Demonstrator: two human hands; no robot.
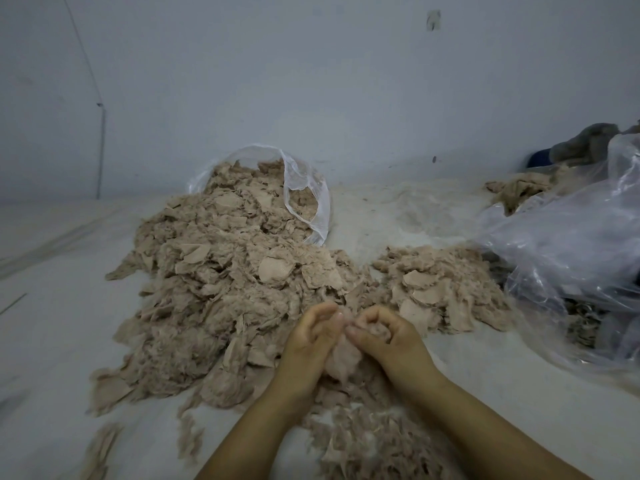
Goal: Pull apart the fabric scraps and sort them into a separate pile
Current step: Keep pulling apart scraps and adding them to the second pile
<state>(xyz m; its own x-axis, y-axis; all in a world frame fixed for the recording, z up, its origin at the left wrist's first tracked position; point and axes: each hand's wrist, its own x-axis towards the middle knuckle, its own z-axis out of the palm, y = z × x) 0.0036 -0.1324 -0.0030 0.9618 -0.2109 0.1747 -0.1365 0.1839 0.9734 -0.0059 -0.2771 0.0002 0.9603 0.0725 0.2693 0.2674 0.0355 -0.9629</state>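
A big heap of beige fabric scraps [221, 292] spills from a clear plastic bag [304, 199] across the white floor at centre left. A smaller pile of scraps [440, 289] lies to the right of it. Low in the middle, my left hand [311, 341] and my right hand [384, 337] face each other, fingers curled, both pinching one pale pinkish fluffy scrap [343, 358] between them. The scrap's upper part is hidden by my fingers. Loose fluffy bits [367, 441] lie under my forearms.
A large crumpled clear plastic sheet [571, 244] covers the right side, with more scraps [519, 192] and dark cloth [585, 143] behind it. A pale wall [311, 81] closes the back. A few stray scraps [104, 448] lie at the lower left.
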